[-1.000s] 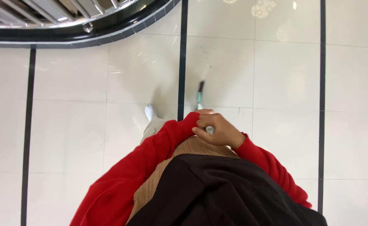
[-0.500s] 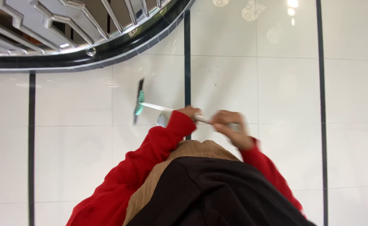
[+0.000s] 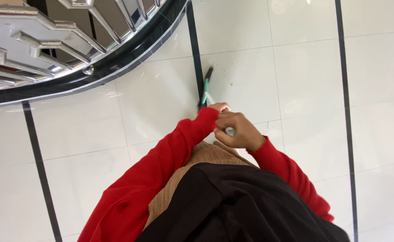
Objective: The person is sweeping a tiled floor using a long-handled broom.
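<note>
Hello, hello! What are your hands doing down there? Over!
Right hand shut on mop handle. Left hand gripping it lower down. Mop head on white tile floor. Curved metal railing nearby, apart.

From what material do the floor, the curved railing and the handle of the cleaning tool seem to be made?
The floor looks like glazed ceramic or porcelain tile: white, glossy, with thin joints and dark strips. The railing seems to be polished metal, perhaps stainless steel, since its bars mirror the light. The tool handle, gripped by the right hand with the left hand ahead, looks like grey metal tube, though mostly hidden.
</note>
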